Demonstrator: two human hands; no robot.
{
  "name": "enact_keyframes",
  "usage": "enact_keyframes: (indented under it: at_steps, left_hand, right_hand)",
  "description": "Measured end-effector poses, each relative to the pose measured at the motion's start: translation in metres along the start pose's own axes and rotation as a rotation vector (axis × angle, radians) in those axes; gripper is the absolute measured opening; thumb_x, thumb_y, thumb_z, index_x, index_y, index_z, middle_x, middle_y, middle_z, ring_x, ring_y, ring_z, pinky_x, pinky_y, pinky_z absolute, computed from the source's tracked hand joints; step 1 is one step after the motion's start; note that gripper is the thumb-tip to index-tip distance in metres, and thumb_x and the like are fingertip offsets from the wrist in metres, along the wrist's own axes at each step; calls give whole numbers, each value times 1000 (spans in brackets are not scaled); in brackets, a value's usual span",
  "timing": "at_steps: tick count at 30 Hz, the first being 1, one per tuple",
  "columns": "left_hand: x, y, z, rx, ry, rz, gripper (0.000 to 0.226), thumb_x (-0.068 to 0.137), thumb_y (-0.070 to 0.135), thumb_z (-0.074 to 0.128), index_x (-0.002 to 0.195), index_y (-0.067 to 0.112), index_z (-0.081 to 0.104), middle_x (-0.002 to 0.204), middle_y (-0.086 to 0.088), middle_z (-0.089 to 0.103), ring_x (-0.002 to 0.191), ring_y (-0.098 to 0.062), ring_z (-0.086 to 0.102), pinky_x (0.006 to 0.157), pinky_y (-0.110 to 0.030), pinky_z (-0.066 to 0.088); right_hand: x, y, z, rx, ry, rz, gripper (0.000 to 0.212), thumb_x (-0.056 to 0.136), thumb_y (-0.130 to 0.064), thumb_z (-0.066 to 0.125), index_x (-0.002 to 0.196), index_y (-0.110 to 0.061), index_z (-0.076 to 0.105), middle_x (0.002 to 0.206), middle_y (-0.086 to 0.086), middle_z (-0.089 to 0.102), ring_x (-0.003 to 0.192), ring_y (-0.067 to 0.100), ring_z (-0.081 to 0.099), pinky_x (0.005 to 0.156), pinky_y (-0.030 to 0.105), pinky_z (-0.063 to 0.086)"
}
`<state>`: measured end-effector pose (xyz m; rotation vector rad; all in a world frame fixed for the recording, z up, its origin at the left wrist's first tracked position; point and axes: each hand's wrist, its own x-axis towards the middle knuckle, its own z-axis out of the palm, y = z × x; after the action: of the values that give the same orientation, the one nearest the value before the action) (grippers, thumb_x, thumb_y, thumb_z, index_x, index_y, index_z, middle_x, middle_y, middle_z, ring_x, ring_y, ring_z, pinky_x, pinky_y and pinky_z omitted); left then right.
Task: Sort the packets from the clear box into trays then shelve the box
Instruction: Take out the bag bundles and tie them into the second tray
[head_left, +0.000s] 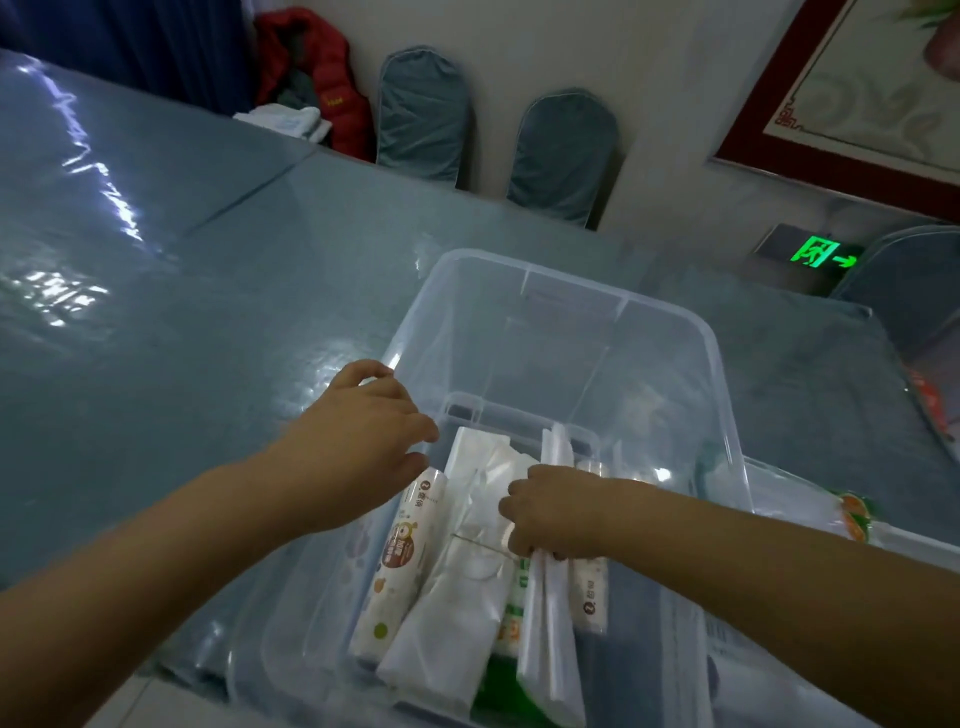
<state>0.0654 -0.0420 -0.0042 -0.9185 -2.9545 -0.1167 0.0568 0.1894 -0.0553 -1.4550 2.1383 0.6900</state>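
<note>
A clear plastic box (582, 306) stands on the table in front of me and holds several packets. At its left side lies a white roll with printed fruit (402, 566), beside it a white crumpled packet (457, 613). My right hand (556, 512) is inside the box and grips a flat clear-white packet (550, 639) that stands on edge. Another printed roll (589, 597) lies to the right of it. My left hand (363, 441) hovers at the box's left rim with loosely curled fingers, holding nothing.
The blue-grey table (182, 312) has a glossy plastic cover. A clear tray (810, 509) with an orange-green packet (852, 519) sits to the right of the box. Two padded chair backs (423, 114) stand against the far wall, with a red jacket (311, 67) behind the table.
</note>
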Motion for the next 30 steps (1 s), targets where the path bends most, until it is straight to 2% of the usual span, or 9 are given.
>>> enact_keyframes:
  at_steps: [5,7,10,12,16,19,24,27,30]
  left_hand:
    - [5,7,-3,138,-115,18,41,89,51,40,124,33,52,118,13,63,121,-7,45,113,-34,3]
    - [13,14,-3,170,-167,34,41,88,47,43,123,30,53,119,7,62,120,-13,46,112,-35,18]
    - [31,35,5,143,-231,24,32,86,35,49,114,22,57,107,-1,63,105,-20,53,87,-33,45]
    - [43,51,19,144,-366,19,33,86,36,52,113,19,58,108,-5,62,104,-23,55,82,-34,46]
    - [50,74,58,157,-780,-28,57,81,48,60,125,14,49,122,-9,56,111,-25,48,85,-34,41]
    - [49,83,78,86,-898,-135,67,85,51,54,135,9,38,135,-11,49,122,-28,45,94,-36,41]
    - [56,102,110,-211,-786,-424,77,79,50,64,133,3,37,130,-12,52,113,-26,55,91,-31,47]
    - [52,103,129,-313,-621,-544,83,61,49,78,124,9,40,111,-5,56,93,-19,56,75,-26,50]
    - [52,103,137,-441,-472,-625,66,54,40,83,101,19,42,91,4,54,78,-12,54,59,-21,46]
  right_hand:
    - [-47,23,-13,-48,357,69,29,62,-3,74,85,-19,66,74,4,59,65,25,59,66,32,51]
    - [-67,30,-17,20,477,119,30,60,-4,76,85,-18,66,74,6,61,64,26,60,65,34,52]
    - [-95,41,-20,148,586,303,17,74,-12,66,89,-18,66,86,9,63,77,29,61,72,37,49]
    - [-110,47,-19,222,682,406,15,78,-14,61,92,-14,67,92,12,64,82,31,61,74,40,48]
    - [-128,53,-11,233,858,486,23,65,-2,76,87,-6,69,88,19,66,76,37,63,67,45,51]
    - [-130,52,-3,203,920,498,24,63,0,78,86,-6,70,84,19,66,71,36,62,64,40,49]
    - [-125,55,12,164,969,467,19,71,-6,75,88,-10,69,83,15,65,70,30,60,68,36,45]
    - [-124,55,20,192,1002,469,16,71,-3,73,85,-10,69,80,13,64,68,29,59,68,36,44]
    - [-124,55,21,224,1046,488,17,70,-2,75,85,-9,69,79,13,64,68,28,59,68,34,45]
